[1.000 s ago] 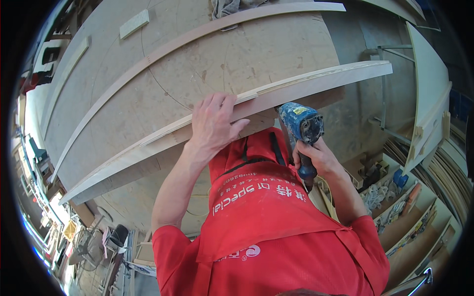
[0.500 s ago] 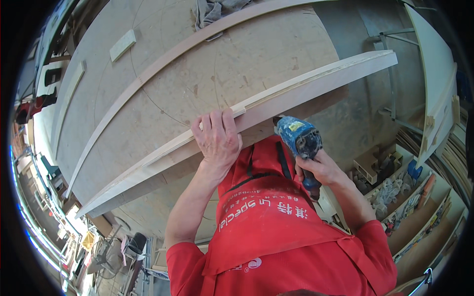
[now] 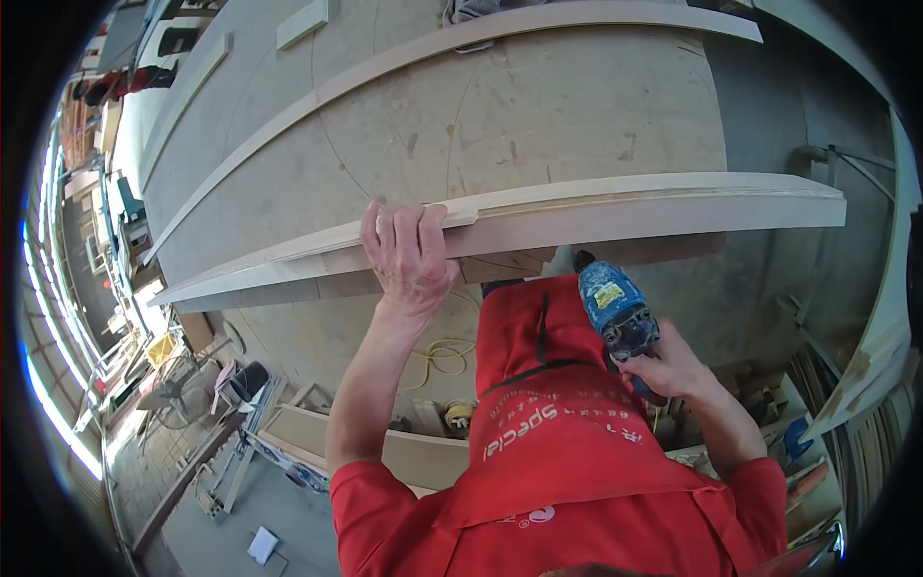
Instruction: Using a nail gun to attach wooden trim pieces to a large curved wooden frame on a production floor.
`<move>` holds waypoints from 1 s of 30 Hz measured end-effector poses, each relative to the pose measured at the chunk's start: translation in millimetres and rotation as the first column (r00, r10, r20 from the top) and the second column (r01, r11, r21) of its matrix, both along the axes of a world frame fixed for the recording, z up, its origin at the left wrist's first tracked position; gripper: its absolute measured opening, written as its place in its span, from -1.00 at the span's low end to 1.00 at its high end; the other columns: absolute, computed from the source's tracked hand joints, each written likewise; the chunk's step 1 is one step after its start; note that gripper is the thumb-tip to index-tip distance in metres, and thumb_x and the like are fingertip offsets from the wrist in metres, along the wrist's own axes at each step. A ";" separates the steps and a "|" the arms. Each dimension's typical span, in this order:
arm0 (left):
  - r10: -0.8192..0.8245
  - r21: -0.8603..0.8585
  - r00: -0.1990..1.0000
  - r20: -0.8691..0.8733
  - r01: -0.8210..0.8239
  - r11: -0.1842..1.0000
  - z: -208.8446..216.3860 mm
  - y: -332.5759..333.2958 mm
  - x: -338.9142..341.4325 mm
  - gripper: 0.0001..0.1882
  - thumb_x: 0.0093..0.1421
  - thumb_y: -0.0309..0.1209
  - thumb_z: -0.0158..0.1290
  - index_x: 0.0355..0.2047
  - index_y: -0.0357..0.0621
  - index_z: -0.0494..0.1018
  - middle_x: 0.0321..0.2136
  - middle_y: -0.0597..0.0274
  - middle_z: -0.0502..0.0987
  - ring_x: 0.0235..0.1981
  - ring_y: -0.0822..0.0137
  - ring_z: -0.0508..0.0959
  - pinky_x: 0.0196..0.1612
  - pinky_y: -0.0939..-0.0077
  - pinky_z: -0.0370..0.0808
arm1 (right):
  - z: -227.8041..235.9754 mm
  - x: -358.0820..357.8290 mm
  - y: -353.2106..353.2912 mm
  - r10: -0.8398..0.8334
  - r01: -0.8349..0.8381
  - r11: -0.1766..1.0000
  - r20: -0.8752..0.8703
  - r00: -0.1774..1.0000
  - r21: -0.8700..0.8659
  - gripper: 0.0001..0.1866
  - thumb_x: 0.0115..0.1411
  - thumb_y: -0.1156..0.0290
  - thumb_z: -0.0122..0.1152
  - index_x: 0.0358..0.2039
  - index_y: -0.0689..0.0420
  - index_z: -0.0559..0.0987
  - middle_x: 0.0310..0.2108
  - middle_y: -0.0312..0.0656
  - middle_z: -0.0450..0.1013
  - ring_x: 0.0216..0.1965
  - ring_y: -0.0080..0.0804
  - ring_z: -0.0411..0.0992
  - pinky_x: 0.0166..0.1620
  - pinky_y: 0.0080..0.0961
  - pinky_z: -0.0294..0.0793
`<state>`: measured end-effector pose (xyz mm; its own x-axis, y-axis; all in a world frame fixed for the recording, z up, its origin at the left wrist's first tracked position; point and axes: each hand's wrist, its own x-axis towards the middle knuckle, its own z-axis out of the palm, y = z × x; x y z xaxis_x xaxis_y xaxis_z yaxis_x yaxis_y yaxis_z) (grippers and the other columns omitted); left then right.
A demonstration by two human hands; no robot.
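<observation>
A long, curved wooden piece (image 3: 663, 204), built up of pale layered strips, lies across the near edge of the worktable (image 3: 577, 106). My left hand (image 3: 413, 255) is closed over its upper edge, fingers on the far side, beside the end of a thin strip (image 3: 458, 219) that lies along the top. With my right hand (image 3: 673, 363) I grip the handle of a blue cordless drill (image 3: 617, 306). The drill's dark nose points up toward the wooden piece but stays apart from it. My thumb on the left is mostly hidden.
Another curved strip (image 3: 385, 77) lies farther back on the table, near a grey cloth (image 3: 471, 12) and a short pale block (image 3: 302, 25). A yellow hose or cord (image 3: 444, 358) coils on the floor. At the left stands a fan (image 3: 173, 396); curved boards (image 3: 875, 375) lean at the right.
The whole view has turned, so the wooden piece looks more level. My left hand keeps its hold on the piece. The drill, still in my right hand, now appears farther right and slightly lower.
</observation>
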<state>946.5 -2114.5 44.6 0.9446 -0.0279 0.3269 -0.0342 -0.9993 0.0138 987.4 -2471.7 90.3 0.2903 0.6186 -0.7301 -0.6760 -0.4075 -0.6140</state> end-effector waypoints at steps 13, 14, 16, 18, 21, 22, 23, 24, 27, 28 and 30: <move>-0.077 -0.114 0.996 -0.050 0.071 0.991 -9.8 12.2 -0.2 -0.53 -0.27 -0.60 0.16 -0.22 -0.15 0.49 -0.34 0.15 0.41 -0.29 0.09 0.50 0.26 -0.08 0.39 | -4.8 -6.0 12.0 0.049 -0.050 0.999 -0.041 0.998 -0.019 -0.86 0.13 0.45 0.27 -0.30 0.21 0.57 -0.44 -0.29 0.51 -0.44 -0.54 0.49 -0.31 -0.51 0.54; -0.082 -0.129 0.995 -0.051 0.075 0.989 -11.6 13.0 -2.0 -0.53 -0.28 -0.61 0.16 -0.23 -0.15 0.49 -0.35 0.14 0.40 -0.30 0.09 0.49 0.26 -0.07 0.40 | -5.6 -8.2 14.2 0.052 -0.053 0.998 -0.040 0.998 -0.026 -0.86 0.13 0.45 0.27 -0.30 0.21 0.57 -0.44 -0.29 0.51 -0.44 -0.54 0.49 -0.31 -0.51 0.54; -0.094 -0.158 0.994 -0.051 0.085 0.984 -14.6 15.3 -5.0 -0.54 -0.28 -0.61 0.15 -0.24 -0.16 0.49 -0.37 0.14 0.39 -0.31 0.07 0.49 0.26 -0.06 0.41 | -6.7 -12.9 18.3 0.050 -0.050 0.999 -0.001 0.999 -0.010 -0.86 0.14 0.45 0.28 -0.31 0.21 0.57 -0.44 -0.28 0.51 -0.45 -0.54 0.49 -0.32 -0.52 0.54; -0.094 -0.157 0.995 -0.036 0.087 0.984 -16.8 19.7 -7.3 -0.56 -0.27 -0.60 0.15 -0.26 -0.16 0.49 -0.38 0.14 0.38 -0.31 0.07 0.49 0.25 -0.05 0.42 | -4.4 -16.5 23.2 0.053 -0.053 0.999 0.023 0.998 -0.010 -0.86 0.14 0.44 0.28 -0.31 0.20 0.57 -0.44 -0.28 0.51 -0.45 -0.54 0.49 -0.32 -0.52 0.53; -0.091 -0.151 0.996 -0.009 0.089 0.985 -20.1 26.5 -13.1 -0.61 -0.24 -0.58 0.15 -0.29 -0.17 0.50 -0.41 0.14 0.36 -0.33 0.07 0.49 0.24 -0.02 0.44 | 1.3 -24.3 33.3 0.034 -0.034 0.999 -0.013 0.999 -0.011 -0.87 0.15 0.43 0.28 -0.33 0.20 0.56 -0.44 -0.28 0.51 -0.44 -0.52 0.49 -0.32 -0.50 0.53; -0.103 -0.137 0.995 0.008 0.103 0.985 -21.4 29.9 -16.3 -0.65 -0.21 -0.56 0.14 -0.31 -0.17 0.49 -0.42 0.14 0.35 -0.34 0.08 0.49 0.24 0.00 0.45 | 3.8 -28.3 38.2 0.039 -0.040 0.999 -0.008 0.999 -0.022 -0.87 0.15 0.43 0.28 -0.33 0.20 0.56 -0.44 -0.28 0.51 -0.44 -0.52 0.49 -0.32 -0.50 0.53; -0.113 -0.125 0.993 0.025 0.115 0.985 -22.8 33.4 -19.8 -0.69 -0.19 -0.55 0.13 -0.33 -0.17 0.49 -0.43 0.14 0.34 -0.34 0.08 0.49 0.23 0.01 0.46 | 7.6 -32.1 43.9 0.027 -0.027 1.000 -0.029 0.999 -0.010 -0.87 0.16 0.42 0.29 -0.33 0.20 0.57 -0.45 -0.28 0.51 -0.43 -0.51 0.50 -0.31 -0.50 0.53; -0.122 -0.114 0.992 0.043 0.126 0.985 -24.3 36.8 -23.7 -0.73 -0.16 -0.53 0.12 -0.35 -0.18 0.49 -0.44 0.14 0.34 -0.35 0.08 0.50 0.23 0.03 0.47 | 12.2 -36.0 50.2 0.015 -0.015 1.000 -0.049 0.999 0.000 -0.86 0.17 0.40 0.29 -0.34 0.19 0.57 -0.45 -0.27 0.51 -0.42 -0.51 0.50 -0.30 -0.49 0.53; -0.123 -0.105 0.991 0.054 0.128 0.986 -29.5 47.2 -34.9 -0.81 -0.10 -0.51 0.09 -0.38 -0.18 0.48 -0.46 0.13 0.33 -0.36 0.09 0.50 0.23 0.05 0.47 | 27.9 -46.3 71.5 0.010 -0.010 1.000 -0.072 0.997 -0.003 -0.83 0.19 0.36 0.31 -0.34 0.19 0.58 -0.45 -0.25 0.52 -0.40 -0.49 0.51 -0.27 -0.48 0.52; -0.125 -0.091 0.991 0.055 0.130 0.987 -32.2 51.6 -38.9 -0.84 -0.06 -0.50 0.07 -0.40 -0.17 0.47 -0.46 0.13 0.33 -0.36 0.10 0.50 0.23 0.06 0.48 | 32.2 -48.9 79.5 0.009 -0.009 1.000 -0.084 0.996 0.006 -0.81 0.19 0.33 0.32 -0.33 0.19 0.59 -0.45 -0.24 0.52 -0.40 -0.47 0.51 -0.26 -0.47 0.52; -0.115 -0.098 0.991 0.074 0.122 0.988 -38.7 58.8 -46.9 -0.86 -0.05 -0.50 0.06 -0.41 -0.17 0.47 -0.46 0.14 0.33 -0.36 0.10 0.50 0.23 0.06 0.48 | 35.7 -56.4 91.0 0.020 -0.020 1.000 -0.085 0.996 -0.001 -0.79 0.20 0.30 0.33 -0.33 0.19 0.59 -0.45 -0.23 0.52 -0.39 -0.46 0.51 -0.25 -0.47 0.52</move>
<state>899.6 -2055.6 5.9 0.9120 -0.1018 0.3974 -0.1572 -0.9815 0.1092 931.0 -2380.7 126.0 0.2145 0.6220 -0.7531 -0.7175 -0.4229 -0.5536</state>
